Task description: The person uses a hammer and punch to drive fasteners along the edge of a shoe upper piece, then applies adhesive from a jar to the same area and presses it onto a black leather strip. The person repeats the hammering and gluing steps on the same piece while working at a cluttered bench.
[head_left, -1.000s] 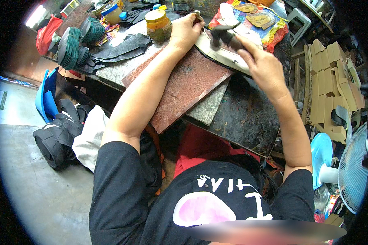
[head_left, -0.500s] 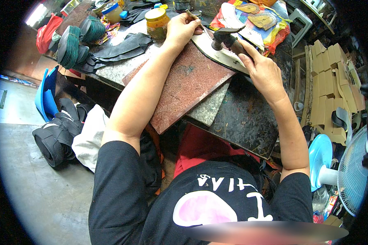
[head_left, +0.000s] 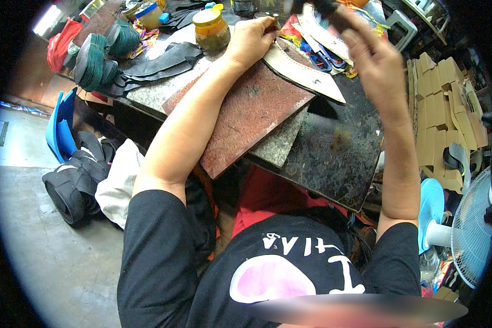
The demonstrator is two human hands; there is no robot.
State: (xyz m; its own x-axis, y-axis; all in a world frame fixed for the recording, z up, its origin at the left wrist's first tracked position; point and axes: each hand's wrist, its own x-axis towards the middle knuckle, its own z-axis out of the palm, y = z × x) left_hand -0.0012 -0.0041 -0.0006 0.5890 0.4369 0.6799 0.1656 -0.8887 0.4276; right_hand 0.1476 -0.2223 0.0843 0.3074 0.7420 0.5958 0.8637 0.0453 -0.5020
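My right hand (head_left: 378,68), blurred by motion, is closed around a hammer (head_left: 333,15), raised above the right side of the workbench. The hammer's head is partly cut off at the top edge. My left hand (head_left: 252,41) is closed in a pinch on what looks like a short metal punch (head_left: 276,22), upright by its fingertips; its lower end is hidden. Below those fingers a curved cream piece (head_left: 306,75) with small dots along its edge lies on a reddish-brown board (head_left: 251,115). Its pointed end overhangs the board on the right.
A yellow-lidded jar (head_left: 211,31) stands beside my left hand. Black strips (head_left: 161,68) and green cord spools (head_left: 90,63) lie left. Blue-handled scissors (head_left: 321,61) and more cream pieces (head_left: 317,27) are at far right. A fan (head_left: 470,229) stands right of the bench.
My right hand has lifted the hammer up and away from the cream piece, to the right. My left hand has shifted slightly right. The scissors now show.
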